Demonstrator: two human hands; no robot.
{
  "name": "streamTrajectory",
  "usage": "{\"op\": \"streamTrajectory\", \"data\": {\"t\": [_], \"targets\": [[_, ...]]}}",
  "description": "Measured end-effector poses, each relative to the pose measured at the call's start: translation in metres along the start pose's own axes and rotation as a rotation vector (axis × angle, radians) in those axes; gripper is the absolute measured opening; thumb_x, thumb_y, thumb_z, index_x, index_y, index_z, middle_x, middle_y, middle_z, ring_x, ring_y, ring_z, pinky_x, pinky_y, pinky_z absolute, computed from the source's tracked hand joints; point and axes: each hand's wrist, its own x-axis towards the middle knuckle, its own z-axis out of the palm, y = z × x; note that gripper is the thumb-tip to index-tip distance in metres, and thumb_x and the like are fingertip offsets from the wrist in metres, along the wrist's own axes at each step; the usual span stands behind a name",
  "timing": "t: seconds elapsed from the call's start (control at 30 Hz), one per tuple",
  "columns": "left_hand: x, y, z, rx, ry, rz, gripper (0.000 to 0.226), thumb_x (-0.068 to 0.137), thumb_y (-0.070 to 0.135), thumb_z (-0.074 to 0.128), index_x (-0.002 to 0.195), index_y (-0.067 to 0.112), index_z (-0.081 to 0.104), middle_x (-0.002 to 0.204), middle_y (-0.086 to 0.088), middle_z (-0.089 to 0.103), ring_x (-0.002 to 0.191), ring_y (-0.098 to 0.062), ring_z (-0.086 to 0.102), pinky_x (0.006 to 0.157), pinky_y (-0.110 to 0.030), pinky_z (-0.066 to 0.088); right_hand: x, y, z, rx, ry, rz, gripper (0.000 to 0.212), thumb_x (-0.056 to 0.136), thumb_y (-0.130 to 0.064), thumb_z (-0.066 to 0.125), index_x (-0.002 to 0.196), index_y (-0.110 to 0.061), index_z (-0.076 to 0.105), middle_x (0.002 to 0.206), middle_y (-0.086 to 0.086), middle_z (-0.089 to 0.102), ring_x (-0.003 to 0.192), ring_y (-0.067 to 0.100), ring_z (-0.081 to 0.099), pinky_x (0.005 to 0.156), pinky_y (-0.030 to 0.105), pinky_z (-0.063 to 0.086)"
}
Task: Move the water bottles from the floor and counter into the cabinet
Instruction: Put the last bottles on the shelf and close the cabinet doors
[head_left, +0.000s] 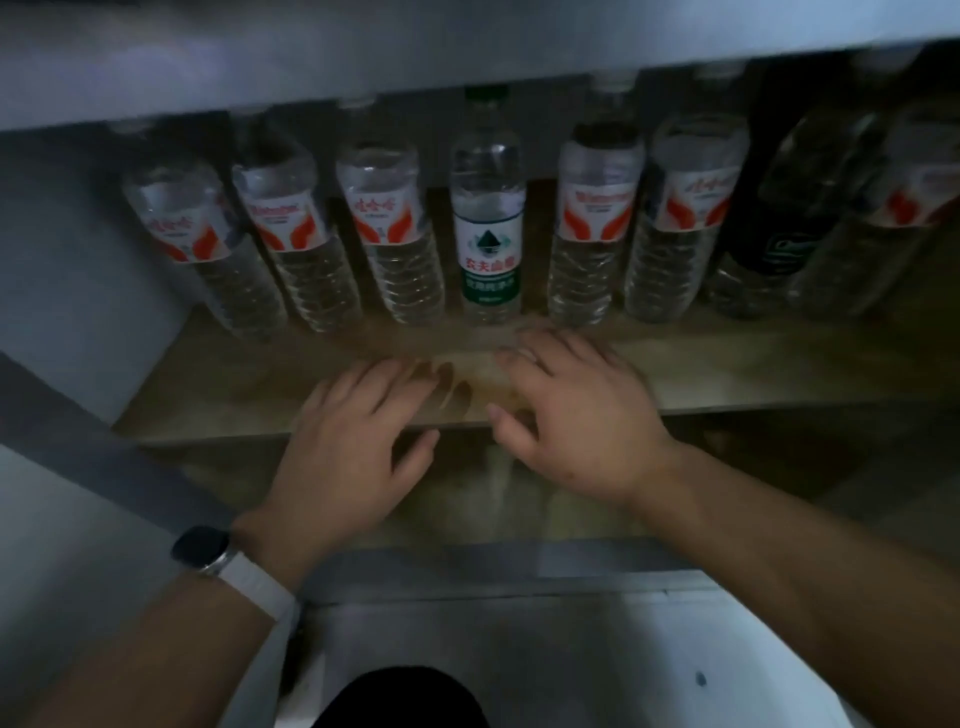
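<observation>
Several clear water bottles stand upright in a row on the brown cabinet shelf (753, 374). Most carry red and white labels, such as the one at far left (202, 244). One in the middle has a green cap and green label (488, 218). A bottle with a dark label (774, 228) stands toward the right. My left hand (353, 447) and my right hand (576, 415) hover side by side over the shelf's front edge, just short of the green-label bottle. Both have fingers spread and hold nothing.
The counter's underside (363, 57) hangs low over the bottle caps. The cabinet's left wall (57, 270) is close beside the row. A lower shelf (467, 499) lies under my hands. Pale floor (571, 649) and my dark-clothed knee (405, 701) are below.
</observation>
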Motion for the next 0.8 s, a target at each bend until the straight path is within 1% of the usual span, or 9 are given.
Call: {"op": "streamTrajectory", "data": {"t": [0.1, 0.17, 0.27, 0.37, 0.43, 0.5, 0.57, 0.7, 0.8], "targets": [[0.005, 0.028, -0.019, -0.008, -0.058, 0.033, 0.049, 0.088, 0.041, 0.058, 0.130, 0.017, 0.065, 0.134, -0.010, 0.061, 0.121, -0.035, 0.055, 0.097, -0.046, 0.042, -0.015, 0.008, -0.023, 0.012, -0.106, 0.027, 0.056, 0.084, -0.054, 0.044, 0.122, -0.019, 0.066, 0.125, 0.010, 0.064, 0.111, 0.032, 0.059, 0.091, 0.042, 0.047], [0.006, 0.046, -0.039, -0.021, -0.141, 0.039, 0.052, 0.089, 0.042, 0.055, 0.134, 0.018, 0.063, 0.135, -0.009, 0.060, 0.124, -0.033, 0.053, 0.100, -0.047, 0.043, -0.026, 0.012, -0.047, 0.022, -0.197, 0.052, 0.056, 0.085, -0.054, 0.043, 0.121, -0.017, 0.066, 0.124, 0.011, 0.064, 0.110, 0.033, 0.059, 0.092, 0.044, 0.047], [0.002, 0.069, -0.075, -0.067, -0.252, 0.047, 0.055, 0.088, 0.042, 0.052, 0.136, 0.018, 0.060, 0.138, -0.008, 0.057, 0.128, -0.033, 0.051, 0.103, -0.050, 0.043, -0.047, 0.015, -0.088, 0.057, -0.267, 0.091, 0.054, 0.085, -0.052, 0.045, 0.120, -0.015, 0.066, 0.122, 0.012, 0.064, 0.109, 0.035, 0.059, 0.093, 0.046, 0.047], [-0.009, 0.091, -0.116, -0.079, -0.300, 0.080, 0.054, 0.085, 0.039, 0.053, 0.133, 0.017, 0.062, 0.137, -0.010, 0.059, 0.125, -0.033, 0.053, 0.102, -0.045, 0.038, -0.072, 0.015, -0.133, 0.076, -0.309, 0.115, 0.053, 0.086, -0.050, 0.047, 0.120, -0.015, 0.067, 0.121, 0.011, 0.064, 0.108, 0.034, 0.060, 0.089, 0.044, 0.048], [-0.012, 0.103, -0.143, -0.099, -0.322, 0.099, 0.051, 0.086, 0.037, 0.051, 0.130, 0.016, 0.064, 0.134, -0.011, 0.061, 0.123, -0.033, 0.054, 0.102, -0.043, 0.036, -0.085, 0.014, -0.166, 0.080, -0.377, 0.128, 0.053, 0.086, -0.050, 0.047, 0.120, -0.014, 0.066, 0.121, 0.011, 0.064, 0.107, 0.034, 0.060, 0.089, 0.044, 0.049], [-0.020, 0.111, -0.161, -0.112, -0.351, 0.088, 0.050, 0.087, 0.036, 0.049, 0.130, 0.015, 0.065, 0.135, -0.012, 0.061, 0.125, -0.033, 0.054, 0.103, -0.043, 0.034, -0.099, 0.013, -0.186, 0.062, -0.422, 0.125, 0.054, 0.087, -0.050, 0.046, 0.120, -0.014, 0.065, 0.121, 0.011, 0.063, 0.107, 0.035, 0.059, 0.091, 0.045, 0.049], [-0.024, 0.121, -0.185, -0.125, -0.384, 0.087, 0.049, 0.089, 0.036, 0.048, 0.130, 0.014, 0.064, 0.136, -0.013, 0.060, 0.126, -0.034, 0.055, 0.105, -0.045, 0.036, -0.110, 0.013, -0.213, 0.047, -0.468, 0.120, 0.054, 0.087, -0.051, 0.045, 0.121, -0.014, 0.065, 0.122, 0.010, 0.062, 0.107, 0.035, 0.059, 0.092, 0.045, 0.047], [-0.035, 0.137, -0.234, -0.115, -0.443, 0.032, 0.050, 0.089, 0.036, 0.048, 0.133, 0.015, 0.062, 0.139, -0.012, 0.058, 0.129, -0.033, 0.051, 0.105, -0.050, 0.042, -0.127, 0.016, -0.263, 0.054, -0.504, 0.141, 0.056, 0.085, -0.051, 0.044, 0.121, -0.014, 0.065, 0.123, 0.011, 0.062, 0.109, 0.035, 0.058, 0.093, 0.045, 0.048], [-0.036, 0.148, -0.270, -0.051, -0.471, -0.015, 0.049, 0.090, 0.037, 0.050, 0.132, 0.016, 0.064, 0.139, -0.012, 0.059, 0.127, -0.034, 0.054, 0.104, -0.050, 0.043, -0.137, 0.024, -0.298, 0.048, -0.497, 0.143, 0.054, 0.085, -0.050, 0.047, 0.121, -0.014, 0.065, 0.123, 0.010, 0.062, 0.110, 0.035, 0.058, 0.096, 0.047, 0.047]]}}
